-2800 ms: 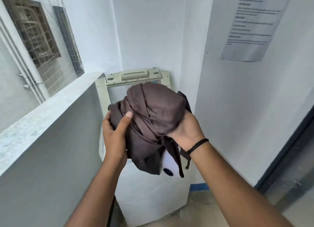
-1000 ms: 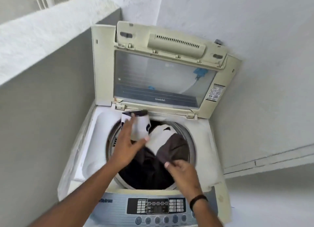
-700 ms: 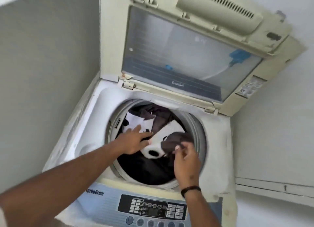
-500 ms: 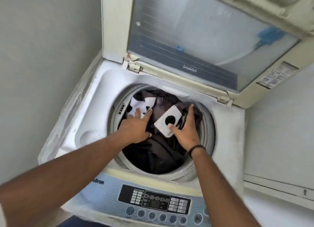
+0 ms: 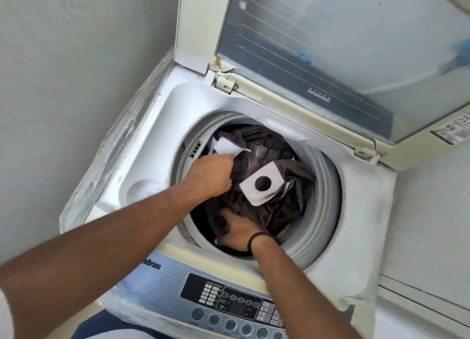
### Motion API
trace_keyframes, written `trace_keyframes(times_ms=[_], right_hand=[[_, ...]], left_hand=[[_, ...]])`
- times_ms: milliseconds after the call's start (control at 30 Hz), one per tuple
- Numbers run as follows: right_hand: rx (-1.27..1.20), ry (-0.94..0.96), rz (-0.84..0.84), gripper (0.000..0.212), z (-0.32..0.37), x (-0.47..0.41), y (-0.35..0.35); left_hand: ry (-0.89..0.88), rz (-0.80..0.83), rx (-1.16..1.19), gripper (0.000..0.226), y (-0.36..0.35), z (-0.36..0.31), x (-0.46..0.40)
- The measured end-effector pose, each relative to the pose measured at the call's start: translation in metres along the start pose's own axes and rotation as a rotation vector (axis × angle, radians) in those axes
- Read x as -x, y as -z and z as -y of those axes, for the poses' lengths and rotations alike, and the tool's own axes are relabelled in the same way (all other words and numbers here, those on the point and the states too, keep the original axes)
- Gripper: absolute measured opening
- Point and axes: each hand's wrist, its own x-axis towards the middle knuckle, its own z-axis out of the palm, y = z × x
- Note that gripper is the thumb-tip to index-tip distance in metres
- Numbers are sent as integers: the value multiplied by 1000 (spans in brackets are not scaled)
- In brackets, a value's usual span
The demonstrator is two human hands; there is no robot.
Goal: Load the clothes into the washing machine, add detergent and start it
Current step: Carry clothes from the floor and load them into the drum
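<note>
Right now both hands are down inside the drum (image 5: 328,183) of the washer (image 5: 142,166), whose lid (image 5: 318,41) stands open and upright at the back. The clothes (image 5: 272,150), a dark brown bundle with white patches, lie in the drum and fill most of the opening. One white patch (image 5: 262,185) with a dark round spot sits on top, near the middle; another white patch (image 5: 226,145) shows at the far left of the pile.

The left hand (image 5: 211,173) is at the left side of the drum, its fingers curled into the fabric just below that far white patch, gripping the cloth. The right hand (image 5: 239,230) is at the near edge of the opening, back of the hand up, with a black band (image 5: 256,238) on the wrist. Its fingers reach into the dark cloth and are mostly hidden in shadow; they look bent into the fabric, but whether they grip or only press I cannot tell.

At the near edge of the washer the control panel (image 5: 229,302) shows a dark display and a row of round buttons (image 5: 230,323) beneath it. Grey wall (image 5: 63,59) runs along the left of the washer, touching or just beside it.
</note>
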Motion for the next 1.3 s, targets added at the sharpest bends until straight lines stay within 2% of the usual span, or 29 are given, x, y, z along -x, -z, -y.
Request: trace_keyframes(times_ms=[33, 100, 167, 200, 233, 333, 367, 400, 433, 467, 567, 600, 633, 667, 700, 767, 800, 833, 867, 900, 967, 1000, 1033, 1133, 1300], right_hand=[[127, 22, 106, 51, 4, -3, -5], [184, 23, 270, 48, 10, -5, -9], [63, -21, 266, 37, 8, -5, 1], [-50, -43, 181, 26, 7, -2, 9], [-154, -59, 28, 19, 3, 1, 18], [-66, -134, -700, 32, -12, 5, 48], [-56, -144, -893, 30, -17, 2, 58], [-70, -155, -982, 33, -21, -3, 68], [-91, -162, -964, 41, -24, -10, 78], [-121, -162, -872, 53, -26, -19, 87], [-223, -133, -488, 94, -27, -43, 104], [-195, -151, -410, 101, -28, -48, 107], [-139, -181, -400, 103, -30, -52, 107], [-70, -215, -459, 98, -31, -54, 105], [-4, -245, -588, 86, -31, -52, 102], [43, -204, -932, 54, -26, -44, 89], [23, -139, -1030, 43, -24, -40, 80], [-20, -81, -1016, 37, -24, -38, 70], [-80, -44, -901, 37, -25, -37, 59], [-108, -48, -695, 45, -29, -36, 48], [35, -103, -288, 78, -39, -33, 28], [100, -135, -182, 91, -45, -30, 22], [95, -140, -158, 97, -48, -24, 19], [-194, -54, -324, 98, -43, 8, 25], [-508, 10, -663, 69, -35, 105, 23]], left_hand=[[-41, -23, 55, 42, 1, -1, 0], [-92, 10, 129, 63, 1, -3, -1], [-83, 127, 45, 83, -3, -5, 1], [-67, 198, -22, 88, -6, -5, 2], [-55, 266, -66, 89, -9, -4, 2], [-28, 384, -114, 85, -17, 0, 0], [-19, 406, -122, 84, -18, 1, 0], [-13, 426, -123, 83, -18, 0, -1], [-8, 443, -119, 83, -19, 0, -1], [-6, 456, -118, 83, -18, 1, -2], [13, 465, -122, 83, -16, 3, -4], [20, 465, -121, 82, -15, 5, -5], [24, 466, -121, 81, -15, 5, -4], [25, 465, -123, 80, -16, 5, -4], [22, 463, -128, 79, -17, 5, -4], [17, 457, -136, 77, -18, 5, -4], [10, 450, -139, 76, -19, 6, -5], [6, 444, -137, 76, -20, 7, -5], [3, 439, -129, 77, -21, 8, -6], [3, 435, -116, 78, -22, 10, -5], [-6, 429, -84, 79, -25, 12, -5], [-19, 421, -72, 79, -26, 12, -5], [-37, 404, -70, 79, -26, 11, -4], [-89, 305, -82, 74, -23, 9, 0], [-210, 185, -120, 62, -11, 0, 16]])
